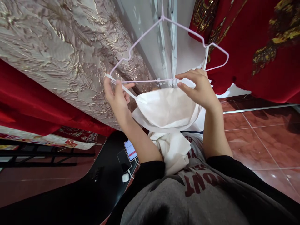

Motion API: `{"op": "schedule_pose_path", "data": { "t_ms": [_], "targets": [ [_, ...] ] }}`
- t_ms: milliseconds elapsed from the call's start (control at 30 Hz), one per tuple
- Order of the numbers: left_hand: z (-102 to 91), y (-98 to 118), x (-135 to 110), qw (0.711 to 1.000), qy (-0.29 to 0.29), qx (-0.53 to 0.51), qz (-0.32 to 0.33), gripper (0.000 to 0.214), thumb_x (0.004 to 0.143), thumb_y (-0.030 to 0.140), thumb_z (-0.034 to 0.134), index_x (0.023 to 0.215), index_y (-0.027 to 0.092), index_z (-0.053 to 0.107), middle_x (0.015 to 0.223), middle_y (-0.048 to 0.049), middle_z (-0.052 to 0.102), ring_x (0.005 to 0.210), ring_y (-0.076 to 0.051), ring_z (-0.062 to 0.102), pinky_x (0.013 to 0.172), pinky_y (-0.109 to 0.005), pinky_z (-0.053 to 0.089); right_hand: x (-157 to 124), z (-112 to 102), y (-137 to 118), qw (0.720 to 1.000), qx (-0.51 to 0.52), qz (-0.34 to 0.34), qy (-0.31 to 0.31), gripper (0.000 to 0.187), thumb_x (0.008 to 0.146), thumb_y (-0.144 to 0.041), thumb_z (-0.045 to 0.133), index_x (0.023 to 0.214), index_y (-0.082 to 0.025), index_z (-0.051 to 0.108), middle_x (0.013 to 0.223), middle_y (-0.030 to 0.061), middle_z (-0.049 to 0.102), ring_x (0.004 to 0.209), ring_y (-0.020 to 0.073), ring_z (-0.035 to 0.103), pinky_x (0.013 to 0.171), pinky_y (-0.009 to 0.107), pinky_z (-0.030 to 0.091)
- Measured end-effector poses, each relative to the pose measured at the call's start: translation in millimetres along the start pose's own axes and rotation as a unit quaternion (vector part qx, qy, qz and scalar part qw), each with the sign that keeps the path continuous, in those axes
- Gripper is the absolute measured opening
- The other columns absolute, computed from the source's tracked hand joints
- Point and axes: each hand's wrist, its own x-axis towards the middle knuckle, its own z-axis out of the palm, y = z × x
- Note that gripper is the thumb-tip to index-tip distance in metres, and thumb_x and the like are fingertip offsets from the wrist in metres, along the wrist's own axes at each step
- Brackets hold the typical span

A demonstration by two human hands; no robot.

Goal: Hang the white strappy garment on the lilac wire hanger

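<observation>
**A:** Start with the big things. What's around?

**B:** A pale brocade curtain fills the far left, red embroidered cloth hangs on the right, and there is red tiled floor below.

**A:** And the work itself?

**B:** A white garment sags in the middle, just under a thin pale hanger held up in front of the person's chest. Its right strap already sits in the hanger's right shoulder notch.

**A:** The hands?

**B:** The right hand loosely grasps the lower bar by its fingertips, where the garment's top edge meets it. The left hand pinches the left strap at the hanger's left tip.

**A:** So which step is this?

**B:** I'd say looping that second strap on. It calls for drawing the strap over the tip into the notch while the right hand keeps the hanger level.

**A:** Anything smaller?

**B:** Two phones lie near, lower left.
</observation>
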Motion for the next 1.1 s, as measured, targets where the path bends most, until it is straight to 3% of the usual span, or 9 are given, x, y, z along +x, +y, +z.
{"op": "schedule_pose_path", "data": {
  "t_ms": [133, 233, 333, 433, 533, 700, 900, 1000, 1100],
  "targets": [
    [20.5, 20.4, -7.2, 0.981, 0.048, -0.169, -0.083, 0.029, 0.115, 0.017, 0.046, 0.138, 0.026, 0.061, 0.07, 0.0051, 0.071, 0.041, -0.005, 0.043, 0.044, -0.022, 0.022, -0.5, 0.5, 0.6, 1.0, 0.008, 0.0, 0.026, 0.017, 0.098, -0.037, 0.068, 0.11, -0.03, 0.079, 0.111, 0.0021, 0.081, 0.108, 0.0289, 0.068, 0.113, 0.056, 0.042],
    [37.8, 33.9, -9.3, 0.943, 0.105, -0.263, -0.174, 0.028, 0.118, 0.02, 0.041, 0.117, 0.021, 0.069, 0.062, 0.005, 0.06, 0.037, -0.005, 0.033, 0.039, -0.021, 0.024, -0.4, 2.7, -1.2, 0.999, 0.016, 0.0, 0.034, 0.017, 0.098, -0.037, 0.066, 0.108, -0.03, 0.078, 0.11, 0.0023, 0.081, 0.108, 0.0285, 0.07, 0.112, 0.056, 0.045],
    [51.2, 40.4, -12.9, 0.92, 0.093, -0.311, -0.22, 0.04, 0.12, 0.025, 0.038, 0.097, 0.018, 0.07, 0.057, 0.0052, 0.05, 0.036, -0.005, 0.029, 0.036, -0.021, 0.024, 0.1, 5.5, -0.1, 0.999, 0.033, -0.015, 0.027, 0.019, 0.098, -0.038, 0.067, 0.113, -0.031, 0.077, 0.116, 0.003, 0.079, 0.116, 0.0292, 0.07, 0.111, 0.055, 0.049],
    [58.7, 41.1, -17.6, 0.925, 0.058, -0.314, -0.205, 0.048, 0.12, 0.026, 0.037, 0.086, 0.017, 0.069, 0.057, 0.0037, 0.048, 0.037, -0.006, 0.028, 0.036, -0.022, 0.022, -0.7, 6.5, 15.4, 0.989, 0.018, -0.004, 0.144, 0.031, 0.099, -0.043, 0.066, 0.128, -0.034, 0.068, 0.137, 0.0069, 0.07, 0.13, 0.0321, 0.063, 0.107, 0.055, 0.053],
    [60.8, 38.8, -19.5, 0.943, 0.059, -0.281, -0.167, 0.05, 0.12, 0.027, 0.039, 0.08, 0.018, 0.067, 0.056, 0.0022, 0.048, 0.039, -0.008, 0.027, 0.039, -0.026, 0.018, -3.6, 4.8, 45.5, 0.968, 0.0, 0.058, 0.244, 0.044, 0.097, -0.042, 0.068, 0.139, -0.037, 0.059, 0.144, 0.0105, 0.064, 0.131, 0.0328, 0.06, 0.103, 0.055, 0.054],
    [60.6, 33.2, -17.9, 0.963, 0.072, -0.221, -0.137, 0.049, 0.121, 0.026, 0.039, 0.079, 0.019, 0.064, 0.053, 0.003, 0.047, 0.041, -0.009, 0.028, 0.044, -0.028, 0.015, -7.5, -2.2, 76.3, 0.984, 0.003, 0.075, 0.164, 0.024, 0.097, -0.041, 0.065, 0.117, -0.03, 0.072, 0.113, 0.0083, 0.074, 0.111, 0.0326, 0.067, 0.096, 0.06, 0.056],
    [61.9, 24.5, -18.1, 0.982, 0.055, -0.152, -0.096, 0.049, 0.118, 0.032, 0.047, 0.076, 0.017, 0.067, 0.05, 0.0015, 0.052, 0.038, -0.008, 0.034, 0.042, -0.026, 0.016, 5.4, -12.1, 41.6, 0.984, 0.041, 0.051, 0.165, 0.013, 0.099, -0.037, 0.065, 0.106, -0.036, 0.076, 0.104, 0.0047, 0.078, 0.1, 0.0295, 0.068, 0.094, 0.055, 0.058],
    [59.6, 21.8, -17.2, 0.989, 0.048, -0.109, -0.093, 0.05, 0.113, 0.045, 0.059, 0.072, 0.018, 0.067, 0.049, -0.0005, 0.054, 0.037, -0.009, 0.037, 0.039, -0.025, 0.021, 24.2, -10.0, 26.3, 0.976, 0.148, 0.029, 0.158, 0.02, 0.096, -0.023, 0.066, 0.108, -0.033, 0.078, 0.105, 0.002, 0.08, 0.097, 0.026, 0.074, 0.093, 0.052, 0.061],
    [56.7, 20.6, -15.6, 0.989, 0.044, -0.107, -0.096, 0.049, 0.11, 0.05, 0.062, 0.073, 0.019, 0.067, 0.049, -0.0003, 0.053, 0.039, -0.01, 0.038, 0.039, -0.024, 0.025, 47.0, -7.7, 25.1, 0.946, 0.248, -0.066, 0.198, 0.039, 0.087, -0.009, 0.068, 0.117, -0.03, 0.079, 0.116, -0.002, 0.081, 0.107, 0.023, 0.077, 0.105, 0.049, 0.063]
  ]
}}
